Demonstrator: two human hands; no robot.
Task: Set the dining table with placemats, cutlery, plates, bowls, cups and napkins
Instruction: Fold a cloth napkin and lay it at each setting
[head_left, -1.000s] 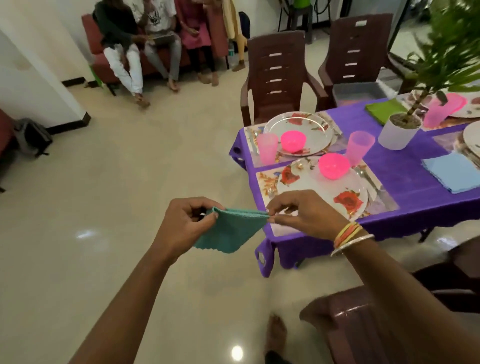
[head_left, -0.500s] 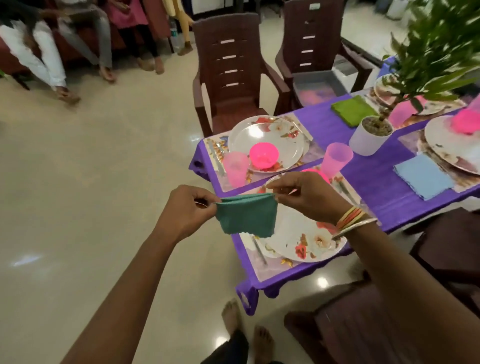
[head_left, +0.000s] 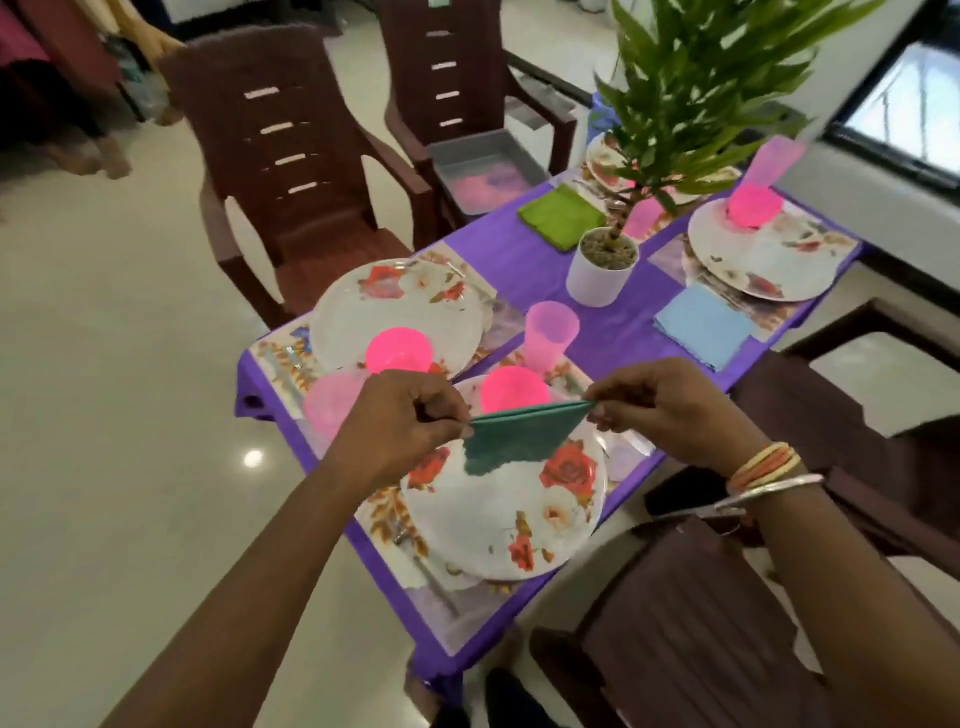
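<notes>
A folded teal napkin (head_left: 514, 436) hangs stretched between my hands above the nearest floral plate (head_left: 498, 519). My left hand (head_left: 400, 426) pinches its left corner and my right hand (head_left: 660, 410) pinches its right corner. Behind the napkin a pink bowl (head_left: 511, 387) sits on that plate, with a pink cup (head_left: 550, 332) beyond it. A second floral plate (head_left: 395, 312) with a pink bowl (head_left: 399, 349) lies further left, and a pink cup (head_left: 332, 402) stands beside it. The table (head_left: 613, 332) has a purple cloth and floral placemats.
A potted plant (head_left: 602, 265) stands mid-table, with a green napkin (head_left: 561, 215) and a blue napkin (head_left: 704, 327) near it. A third plate (head_left: 769, 254) carries a pink bowl. Brown chairs (head_left: 291, 171) stand at the far side and one (head_left: 691, 623) at my right.
I have stepped closer, so the table now lies right under my hands. The napkin is pulled tauter between my hands and now hangs over the nearest plate.
</notes>
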